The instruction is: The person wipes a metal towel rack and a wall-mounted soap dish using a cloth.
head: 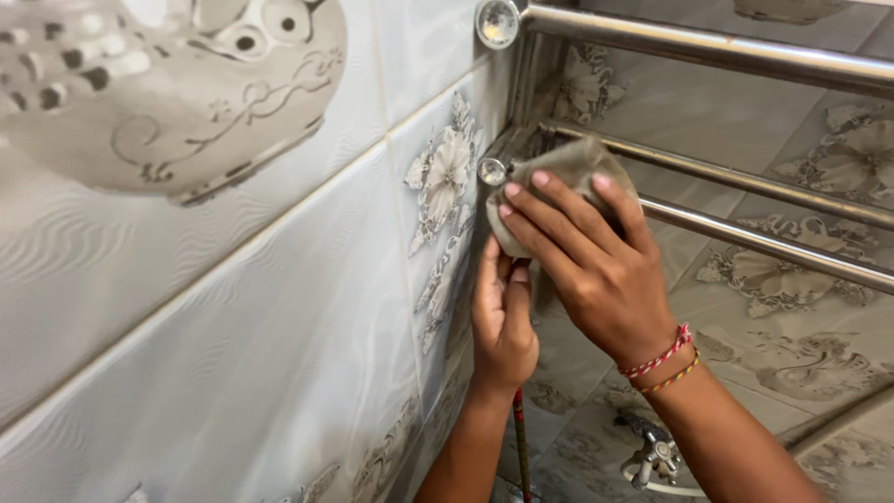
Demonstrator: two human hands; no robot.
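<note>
1. My right hand (596, 270) had its fingers spread and pressed flat over a grey-brown cloth (568, 172), clamping it against the lower chrome rail (745, 179) of the towel rack, right at the wall end.
2. The cloth sat directly under my right palm and fingertips, bunched round the rail's end by the round bracket cap (491, 171); a fold of it hung down below the fingers.
3. My left hand (503, 317) was just below and a bit to the wall side of the right, fingers pointing up and closed tog. on the hanging part of the cloth. Thumb and forefinger seemed to pinch it, but the contact was partly hidden behind the right hand.
4. No containers in view.
5. The cloth looked soft, thin, crumpled, dull grey-brown.
6. Above the grip ran the upper rail (708, 45) w/ its own round cap (496, 22). Another rail (764, 244) ran just beyond the right hand.
7. Well below the hands was a chrome tap (656, 456), and a thin red-dark hose (520, 447) ran down past my left wrist.
8. Red and yellow thread bands (663, 365) sat on my right wrist.
</note>
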